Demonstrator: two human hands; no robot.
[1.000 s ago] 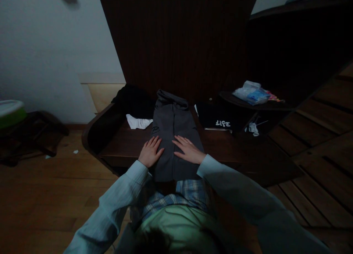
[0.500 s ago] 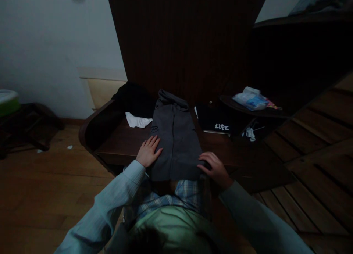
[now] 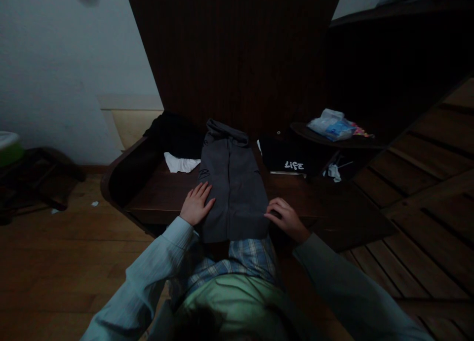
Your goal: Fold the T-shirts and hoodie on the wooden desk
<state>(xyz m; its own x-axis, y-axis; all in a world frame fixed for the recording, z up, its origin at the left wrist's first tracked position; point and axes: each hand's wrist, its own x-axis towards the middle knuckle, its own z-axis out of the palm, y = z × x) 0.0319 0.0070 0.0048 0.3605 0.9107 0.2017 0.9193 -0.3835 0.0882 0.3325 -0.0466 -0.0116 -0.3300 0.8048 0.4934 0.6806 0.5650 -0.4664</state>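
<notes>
A dark grey hooded jacket (image 3: pixel 233 188), folded into a long rectangle with a seam or zip down its middle, lies on the dark wooden desk. Its hood is at the far end, and its near end hangs over the front edge above my lap. My left hand (image 3: pixel 196 203) rests flat on the jacket's left edge, fingers stretched out. At the right edge, low down, my right hand (image 3: pixel 287 217) has thumb and fingers pinched together on the cloth. A white cloth (image 3: pixel 181 163) lies left of the jacket, beside dark fabric (image 3: pixel 174 133).
A black folded item with white lettering (image 3: pixel 285 156) lies right of the jacket. Farther right, a small shelf (image 3: pixel 301 130) carries a plastic packet (image 3: pixel 331 125). Wooden slats (image 3: pixel 425 203) stand at the right. A stool (image 3: pixel 37 178) with a green container (image 3: pixel 9 151) is at the left.
My right hand's fingers have drawn together into a pinch at the jacket's edge. My left hand stays flat on the cloth. The view has shifted slightly.
</notes>
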